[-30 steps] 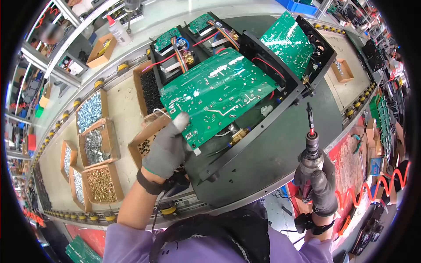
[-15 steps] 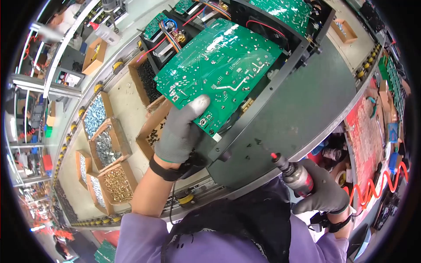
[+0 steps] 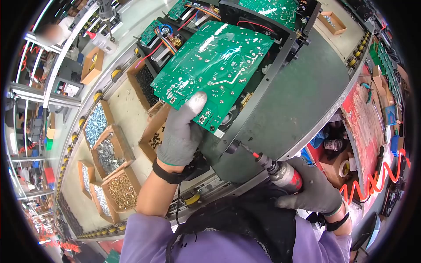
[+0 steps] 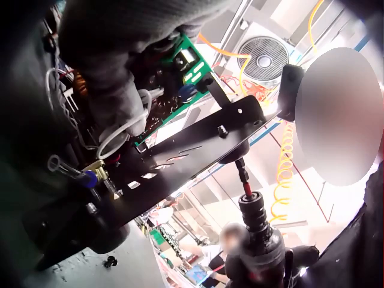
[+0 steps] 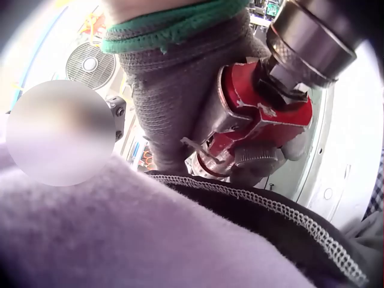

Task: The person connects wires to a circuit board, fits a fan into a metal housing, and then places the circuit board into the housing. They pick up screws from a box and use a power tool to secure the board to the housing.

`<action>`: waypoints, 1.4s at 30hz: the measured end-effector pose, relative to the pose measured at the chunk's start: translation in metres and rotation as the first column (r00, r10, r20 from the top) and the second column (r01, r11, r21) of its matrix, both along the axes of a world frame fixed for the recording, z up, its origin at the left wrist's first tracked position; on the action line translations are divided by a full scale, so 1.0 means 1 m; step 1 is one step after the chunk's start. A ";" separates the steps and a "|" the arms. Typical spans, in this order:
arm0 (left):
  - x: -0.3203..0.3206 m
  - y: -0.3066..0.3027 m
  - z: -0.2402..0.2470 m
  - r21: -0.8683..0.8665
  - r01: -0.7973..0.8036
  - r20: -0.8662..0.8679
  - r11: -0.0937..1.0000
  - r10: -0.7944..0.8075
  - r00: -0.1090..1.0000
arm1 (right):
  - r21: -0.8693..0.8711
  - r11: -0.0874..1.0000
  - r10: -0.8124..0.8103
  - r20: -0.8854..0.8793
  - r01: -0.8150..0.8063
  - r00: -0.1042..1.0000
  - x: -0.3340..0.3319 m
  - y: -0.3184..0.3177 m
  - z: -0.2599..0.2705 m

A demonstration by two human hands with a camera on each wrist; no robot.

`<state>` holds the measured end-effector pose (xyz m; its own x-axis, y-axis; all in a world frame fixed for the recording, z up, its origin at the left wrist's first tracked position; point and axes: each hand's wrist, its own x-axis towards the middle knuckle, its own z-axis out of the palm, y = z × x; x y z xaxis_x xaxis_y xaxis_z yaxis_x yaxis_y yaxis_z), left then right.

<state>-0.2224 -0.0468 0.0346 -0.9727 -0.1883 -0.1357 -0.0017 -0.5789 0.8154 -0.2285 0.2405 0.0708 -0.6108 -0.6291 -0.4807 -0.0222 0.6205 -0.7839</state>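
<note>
My gloved left hand (image 3: 180, 138) grips the near corner of a large green circuit board (image 3: 219, 65), thumb on top and fingers underneath. The board lies over an open black metal chassis (image 3: 258, 98). In the left wrist view, the fingers reach in among white wires and parts behind the chassis wall (image 4: 180, 153). My gloved right hand (image 3: 318, 186) holds an air screwdriver (image 3: 285, 176) with a red air-fitting body (image 5: 264, 114). Its bit points left, the tip right at a round black foot (image 4: 234, 153) on the chassis's outer face.
Cardboard boxes of brass screws (image 3: 120, 188), silver clips (image 3: 107, 155) and blue-silver screws (image 3: 95, 125) stand on the left. A second chassis with a green board (image 3: 276, 11) sits behind. Small black screws (image 4: 111, 261) lie on the dark mat (image 3: 302, 101). A red coiled hose (image 3: 372, 184) hangs right.
My right hand has brought the screwdriver left from the right side, turning its bit from upward to the chassis foot. My left thumb has slid further onto the board, its grip kept.
</note>
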 end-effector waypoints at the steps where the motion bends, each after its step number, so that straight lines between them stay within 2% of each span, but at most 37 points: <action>1: -0.001 0.000 -0.003 -0.013 -0.020 -0.005 1.000 0.020 1.000 | 0.000 1.000 -0.003 -0.003 0.003 1.000 0.001 0.000 -0.001; 10: -0.005 -0.006 -0.026 -0.010 -0.065 -0.035 0.998 0.065 0.997 | -0.008 1.000 0.007 -0.040 -0.007 0.999 -0.001 -0.007 0.001; 12: -0.006 -0.003 -0.025 0.001 -0.081 -0.050 0.997 0.081 0.995 | -0.072 0.997 -0.017 -0.081 0.011 0.997 0.001 -0.006 -0.002; 13: -0.006 -0.001 -0.023 0.003 -0.084 -0.051 0.996 0.084 0.995 | -0.070 0.997 -0.014 -0.082 0.008 0.997 0.001 -0.008 0.000; 15: -0.005 0.000 -0.019 0.014 -0.070 -0.051 0.997 0.071 0.996 | 0.070 0.998 0.013 -0.128 -0.004 0.992 0.000 -0.012 0.008; 18: -0.003 -0.002 -0.010 0.040 -0.021 -0.038 0.999 0.022 0.999 | 0.082 0.996 0.046 -0.222 -0.028 0.974 -0.001 -0.016 0.013; 22: -0.006 -0.001 -0.017 0.073 -0.042 -0.057 0.996 0.046 0.997 | 0.052 0.999 0.019 -0.252 -0.006 0.967 0.001 -0.019 0.014; 24: -0.008 -0.002 -0.023 0.024 -0.057 -0.068 0.998 0.059 0.996 | 0.036 0.999 -0.001 -0.269 0.011 0.963 0.002 -0.019 0.012; 26: -0.008 -0.005 -0.029 -0.061 -0.060 -0.092 0.996 0.054 0.994 | 0.036 0.999 0.002 -0.256 0.007 0.967 0.001 -0.020 0.015; 29: -0.007 -0.006 -0.025 -0.086 -0.051 -0.081 0.995 0.044 0.996 | 0.045 0.999 -0.002 -0.240 0.013 0.971 0.003 -0.020 0.018; 40: -0.006 -0.006 -0.019 -0.095 -0.032 -0.129 0.995 0.019 0.992 | 0.102 0.995 0.014 -0.230 0.009 0.973 0.007 -0.025 0.026; 42: -0.007 -0.006 -0.021 -0.084 -0.043 -0.153 0.996 0.030 0.988 | 0.129 0.990 -0.032 -0.151 0.052 0.988 0.007 -0.026 0.027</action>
<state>-0.2291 -0.0532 0.0134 -0.9730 -0.2286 0.0307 0.1452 -0.5037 0.8516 -0.2215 0.2149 0.0982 -0.7058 -0.5386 -0.4602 -0.1038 0.7212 -0.6849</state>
